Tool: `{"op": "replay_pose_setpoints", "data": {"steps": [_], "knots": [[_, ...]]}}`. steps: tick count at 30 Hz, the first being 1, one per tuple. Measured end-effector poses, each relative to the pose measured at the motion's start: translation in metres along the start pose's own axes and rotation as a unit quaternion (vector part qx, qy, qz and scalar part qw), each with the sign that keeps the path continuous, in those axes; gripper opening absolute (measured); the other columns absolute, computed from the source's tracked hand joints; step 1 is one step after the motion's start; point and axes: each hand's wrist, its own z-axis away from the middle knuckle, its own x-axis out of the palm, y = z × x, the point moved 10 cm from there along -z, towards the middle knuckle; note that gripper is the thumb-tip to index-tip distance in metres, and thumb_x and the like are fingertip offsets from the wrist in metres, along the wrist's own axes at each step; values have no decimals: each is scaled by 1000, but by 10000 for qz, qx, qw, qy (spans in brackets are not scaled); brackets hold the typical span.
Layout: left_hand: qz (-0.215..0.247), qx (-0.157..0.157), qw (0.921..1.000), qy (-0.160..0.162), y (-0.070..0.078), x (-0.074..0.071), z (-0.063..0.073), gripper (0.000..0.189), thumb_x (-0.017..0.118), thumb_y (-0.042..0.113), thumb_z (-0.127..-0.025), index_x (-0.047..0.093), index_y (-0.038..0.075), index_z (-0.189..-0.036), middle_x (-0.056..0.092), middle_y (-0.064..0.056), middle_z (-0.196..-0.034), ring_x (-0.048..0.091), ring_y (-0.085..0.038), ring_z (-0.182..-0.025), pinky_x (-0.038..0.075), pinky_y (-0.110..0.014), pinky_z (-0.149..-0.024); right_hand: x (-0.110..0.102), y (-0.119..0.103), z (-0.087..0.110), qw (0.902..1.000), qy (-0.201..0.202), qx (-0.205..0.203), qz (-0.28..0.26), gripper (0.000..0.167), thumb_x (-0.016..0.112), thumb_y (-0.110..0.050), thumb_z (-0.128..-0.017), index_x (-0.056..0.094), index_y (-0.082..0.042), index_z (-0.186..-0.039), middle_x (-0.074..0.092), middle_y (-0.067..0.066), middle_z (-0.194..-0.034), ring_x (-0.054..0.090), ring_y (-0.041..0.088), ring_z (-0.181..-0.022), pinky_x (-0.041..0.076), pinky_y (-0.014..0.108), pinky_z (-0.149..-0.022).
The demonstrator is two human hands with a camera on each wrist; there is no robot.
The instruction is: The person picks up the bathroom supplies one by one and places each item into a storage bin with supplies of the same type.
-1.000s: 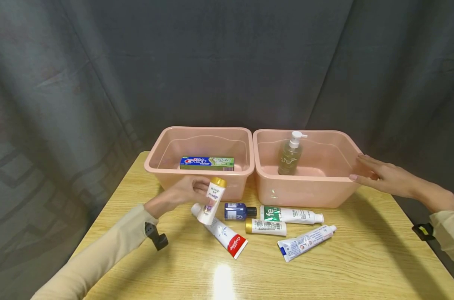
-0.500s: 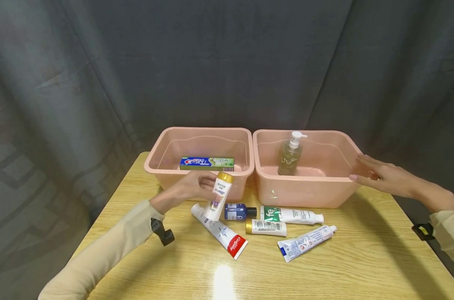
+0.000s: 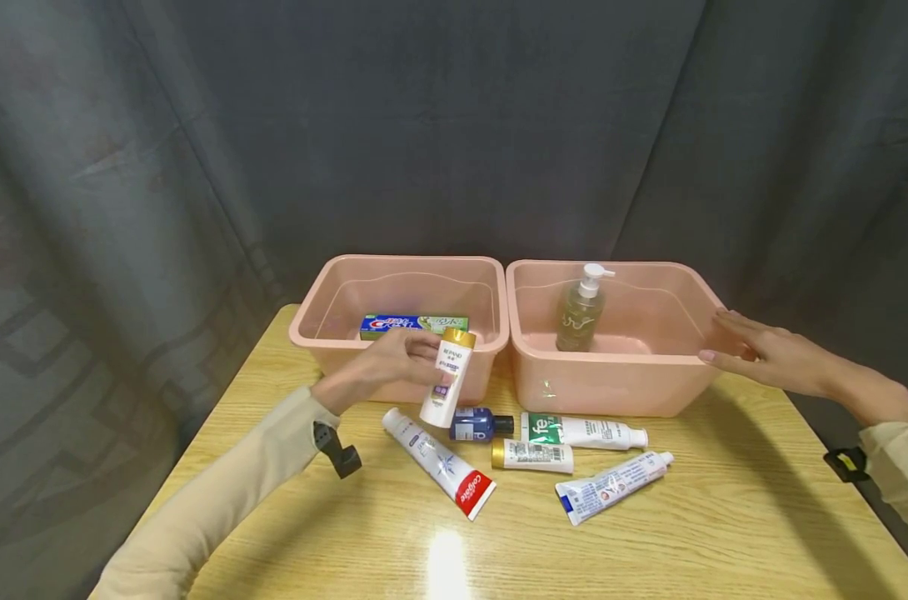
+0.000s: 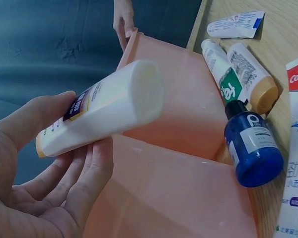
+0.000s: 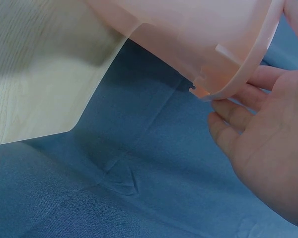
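My left hand (image 3: 396, 364) grips a white bottle (image 3: 449, 379) with a gold cap, thumb on one side and fingers on the other. Held above the table, the bottle is tilted with its cap up in front of the left pink bin (image 3: 401, 357). In the left wrist view the base of the bottle (image 4: 148, 94) points away from the palm. My right hand (image 3: 787, 358) rests on the right-hand rim of the right pink bin (image 3: 611, 383). Its fingers (image 5: 233, 116) touch that rim in the right wrist view.
A toothpaste box (image 3: 412, 325) lies in the left bin; a pump bottle (image 3: 580, 315) stands in the right one. Before the bins lie a Colgate tube (image 3: 442, 462), a blue bottle (image 3: 472, 424), a green-and-white tube (image 3: 583, 431), a gold-capped container (image 3: 535, 456) and another tube (image 3: 611, 485).
My left hand has moved right and slightly up, toward the left bin, carrying the white bottle. The right hand has stayed at the rim of the right bin.
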Motion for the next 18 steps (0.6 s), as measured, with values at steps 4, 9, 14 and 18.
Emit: {"op": "replay_pose_setpoints", "data": {"steps": [4, 9, 14, 18], "knots": [[69, 61, 10000, -26, 5, 2, -3, 67, 84, 11, -76, 55, -1, -135, 66, -14, -120, 63, -26, -110, 51, -38, -93, 0, 0, -1, 10000, -21, 18, 25, 90, 54, -50, -97, 12, 4, -155, 27, 40, -147, 54, 54, -108, 43, 74, -82], [250, 118, 9996, -97, 13, 8, -5, 65, 83, 9, -76, 56, 0, -134, 67, -13, -119, 63, -25, -109, 50, -38, -94, 0, 0, -1, 10000, -43, 19, 33, 90, 54, -50, -97, 11, 3, -156, 24, 40, -150, 50, 58, -113, 40, 75, -84], [190, 105, 9997, -133, 18, 11, -9, 62, 84, 13, -77, 59, 3, -132, 68, -10, -117, 64, -22, -107, 49, -38, -95, 1, 0, -1, 10000, -50, 12, 12, 90, 54, -50, -97, 11, 3, -156, 24, 40, -150, 50, 58, -113, 40, 75, -84], [143, 142, 9997, -132, 23, 14, -12, 58, 83, 15, -78, 60, 4, -130, 69, -9, -115, 65, -22, -105, 50, -37, -93, -1, 0, -1, 10000, -39, -17, 26, 89, 54, -49, -98, 12, 4, -155, 26, 40, -149, 53, 55, -110, 42, 74, -83]]}}
